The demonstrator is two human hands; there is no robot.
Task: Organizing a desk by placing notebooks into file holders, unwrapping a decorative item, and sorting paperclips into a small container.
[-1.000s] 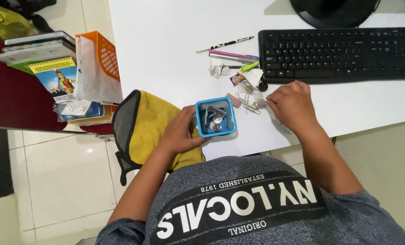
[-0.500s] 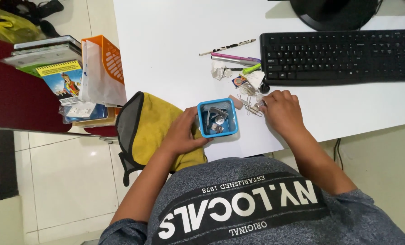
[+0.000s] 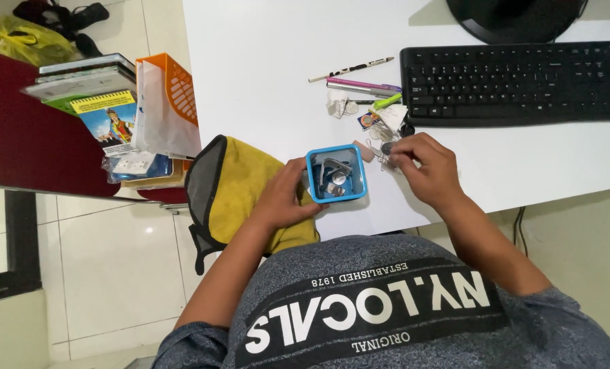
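A black computer keyboard (image 3: pixel 517 82), 3 pens (image 3: pixel 360 80) and a scatter of paper scraps and metal clips (image 3: pixel 377 130) are lying on the white table (image 3: pixel 264 68). The left hand (image 3: pixel 284 195) is curling closed around the small square blue plastic container (image 3: pixel 336 173). The right hand (image 3: pixel 425 167), just right of the container, is pinching a small dark round piece (image 3: pixel 387 147) between its fingertips.

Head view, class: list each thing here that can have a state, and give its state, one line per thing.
Blue square cup: upright, open, small metal bits inside.
Left hand: gripping the cup's side.
Right hand: fingertips pinching a small round item.
Paper clips: loose on the desk.
Yellow bag: lying over the desk edge.
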